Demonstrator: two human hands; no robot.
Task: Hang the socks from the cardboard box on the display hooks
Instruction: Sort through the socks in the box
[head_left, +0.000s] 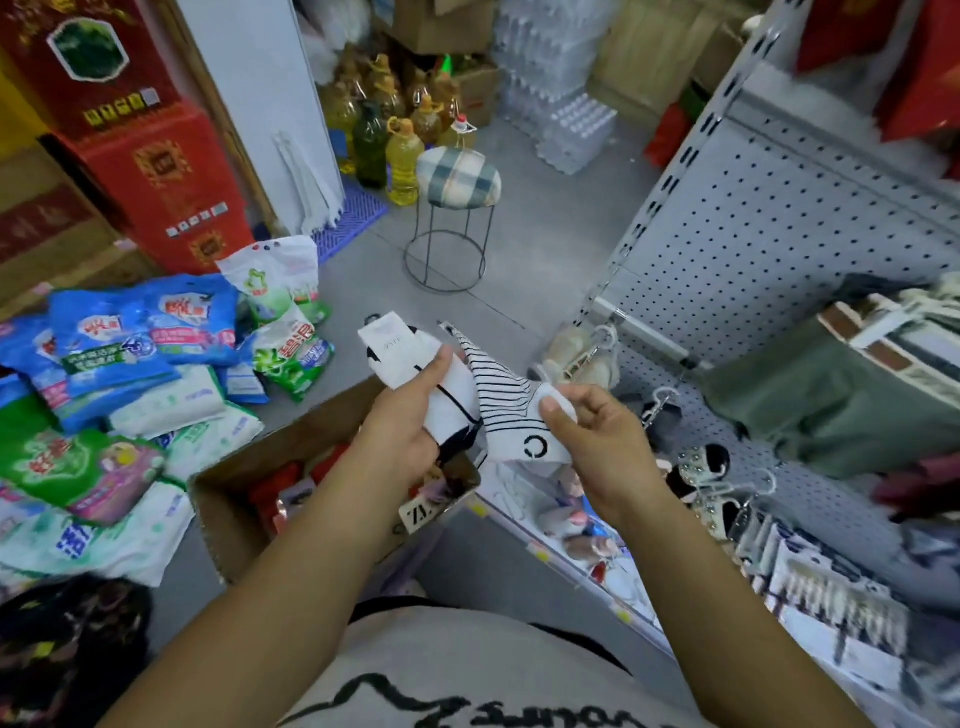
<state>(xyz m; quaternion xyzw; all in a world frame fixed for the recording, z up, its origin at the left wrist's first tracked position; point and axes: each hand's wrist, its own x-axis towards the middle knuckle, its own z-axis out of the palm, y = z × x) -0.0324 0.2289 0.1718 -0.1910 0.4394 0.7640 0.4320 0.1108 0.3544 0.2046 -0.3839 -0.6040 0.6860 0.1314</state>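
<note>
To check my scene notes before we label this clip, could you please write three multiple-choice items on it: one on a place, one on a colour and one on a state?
1. Where is the cardboard box?
A) on a trolley
B) below the left hand and right hand, beside the detergent bags
C) on the top shelf

2. What colour is the striped sock that the right hand pinches?
A) white with black stripes
B) plain red
C) plain green

3. What is the left hand doing?
A) hanging empty
B) pressing flat on a shelf
C) gripping a white sock pair

Answers:
1 B, since the box lies under both forearms next to the bags.
2 A, since thin black lines cross white cloth.
3 C, since its thumb and fingers curl round the pair.
</note>
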